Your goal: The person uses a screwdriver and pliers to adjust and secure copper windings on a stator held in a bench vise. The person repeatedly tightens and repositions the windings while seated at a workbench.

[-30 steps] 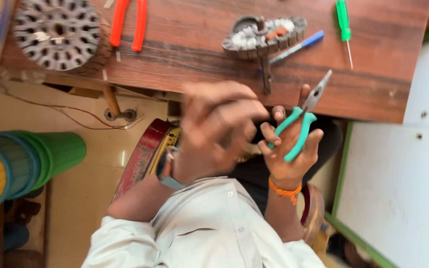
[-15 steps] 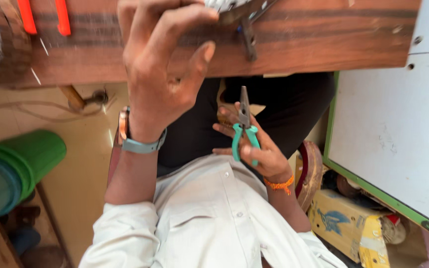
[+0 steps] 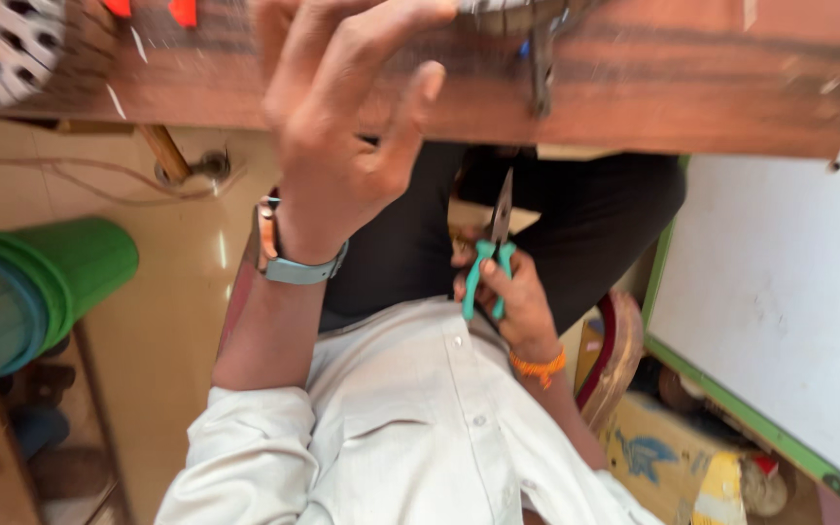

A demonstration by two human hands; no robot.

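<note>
Teal-handled pliers (image 3: pixel 491 261) gripped in right hand (image 3: pixel 509 297), low over the lap — left hand (image 3: pixel 342 126) spread, empty, raised at wooden bench (image 3: pixel 692 73) edge. Reach step, likely; next needs a part within grasp.

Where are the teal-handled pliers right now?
In the head view, just right of centre: the teal-handled pliers are held in the right hand over the lap, nose pointing toward the wooden table edge, below and right of the raised left hand.

A wooden bench (image 3: pixel 692 78) carries a perforated metal disc (image 3: pixel 2 49).
</note>
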